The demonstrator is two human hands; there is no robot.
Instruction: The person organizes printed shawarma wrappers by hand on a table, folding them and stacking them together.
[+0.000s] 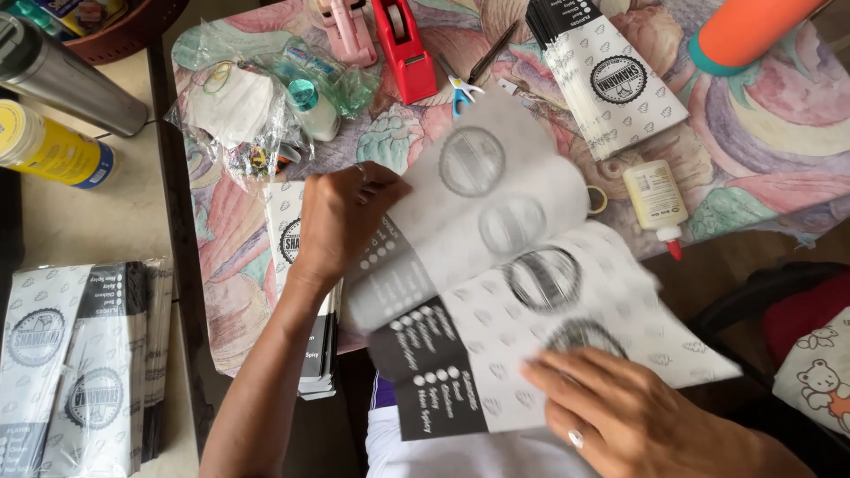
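Left hand (341, 221) curled, knuckles up; right hand (620, 412) flat, apparently pressing.
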